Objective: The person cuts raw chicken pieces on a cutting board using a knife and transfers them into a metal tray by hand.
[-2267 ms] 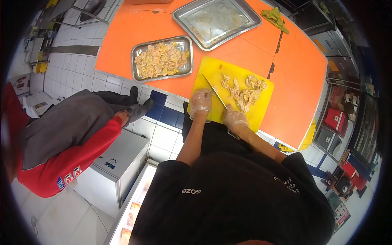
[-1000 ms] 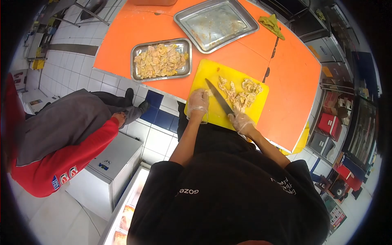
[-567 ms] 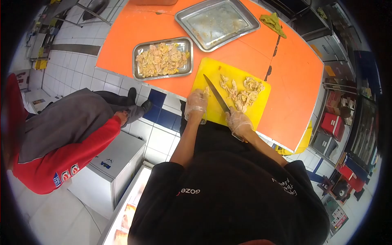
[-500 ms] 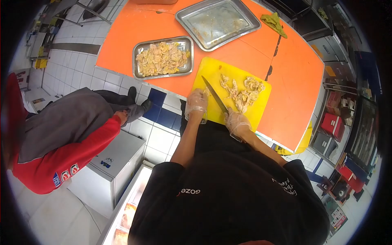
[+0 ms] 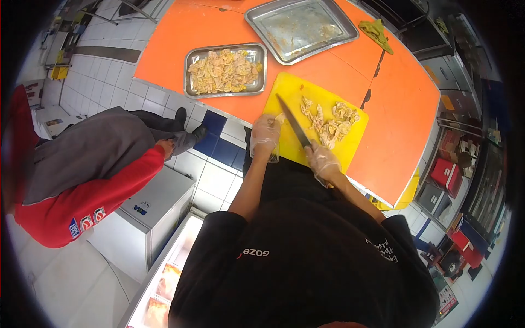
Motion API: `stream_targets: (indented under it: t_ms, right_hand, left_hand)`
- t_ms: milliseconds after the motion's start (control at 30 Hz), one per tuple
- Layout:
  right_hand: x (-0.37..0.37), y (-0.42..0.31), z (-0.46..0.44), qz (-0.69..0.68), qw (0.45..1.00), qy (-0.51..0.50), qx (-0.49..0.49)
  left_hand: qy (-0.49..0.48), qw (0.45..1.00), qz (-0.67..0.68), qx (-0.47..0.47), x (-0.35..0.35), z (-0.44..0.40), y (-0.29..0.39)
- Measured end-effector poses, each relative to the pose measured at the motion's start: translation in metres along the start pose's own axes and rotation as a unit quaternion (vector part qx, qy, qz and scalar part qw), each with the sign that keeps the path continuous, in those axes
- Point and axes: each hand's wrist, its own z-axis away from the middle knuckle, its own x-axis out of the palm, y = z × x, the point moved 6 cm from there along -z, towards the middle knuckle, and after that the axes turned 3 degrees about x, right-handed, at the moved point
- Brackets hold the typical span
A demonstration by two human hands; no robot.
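My right hand, in a clear plastic glove, is closed round the handle of a long kitchen knife. The blade points up and left over a yellow cutting board. At the board's left edge, my gloved left hand has its fingers bent together at a small pale piece of meat. To the right of the blade lie several strips of pale, yellowish meat, apart from the knife. Beyond the board, a small metal tray holds a heap of similar cut meat.
A larger metal tray with greasy residue sits farther back on the orange table. Near it lies a yellow-green cloth. Another person in a red sleeve and grey apron stands at left, beside a white chest.
The whole view has shifted slightly, so the table appears a little right and up. Knife, hands and meat keep nearly the same places relative to the board.
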Motion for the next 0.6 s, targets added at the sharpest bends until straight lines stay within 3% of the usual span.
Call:
stream_targets:
  t_ms: [33,67,100,133,167,200,233,267,300,367,600]
  right_hand:
    - [-0.001,0.005,-0.008,-0.051,0.996,0.063,-0.025]
    - [-0.015,0.000,-0.008,-0.053,0.996,0.062,-0.028]
    - [-0.036,-0.004,-0.004,-0.327,0.944,-0.022,0.046]
    - [-0.047,-0.013,0.001,-0.571,0.805,-0.105,0.119]
    - [-0.059,-0.021,-0.001,-0.666,0.732,-0.106,0.102]
    - [-0.061,-0.015,-0.008,-0.708,0.692,-0.108,0.086]
    - [-0.067,-0.014,-0.013,-0.761,0.635,-0.126,0.048]
    - [-0.077,-0.021,-0.017,-0.807,0.572,-0.144,0.009]
    - [-0.083,-0.026,-0.023,-0.808,0.571,-0.146,0.002]
    - [-0.099,-0.035,-0.031,-0.769,0.628,-0.114,-0.032]
    - [-0.127,-0.063,-0.048,-0.768,0.623,-0.119,-0.083]
  left_hand:
    - [0.004,1.000,-0.003,0.002,-0.001,-0.005,-0.002]
    - [0.000,0.988,0.113,-0.104,0.001,-0.004,-0.018]
    - [-0.004,0.952,0.226,-0.206,0.005,0.000,-0.031]
    - [-0.003,0.953,0.223,-0.206,-0.013,0.001,-0.015]
    - [-0.034,0.879,0.419,-0.224,-0.034,0.003,0.019]
    - [-0.064,0.767,0.596,-0.230,-0.049,0.003,0.049]
    - [-0.063,0.769,0.594,-0.226,-0.058,0.000,0.055]
    - [-0.103,0.712,0.661,-0.213,-0.062,-0.003,0.067]
    - [-0.143,0.648,0.722,-0.197,-0.066,-0.006,0.081]
    - [-0.146,0.629,0.741,-0.181,-0.075,-0.011,0.098]
    - [-0.166,0.564,0.799,-0.124,-0.093,-0.025,0.139]
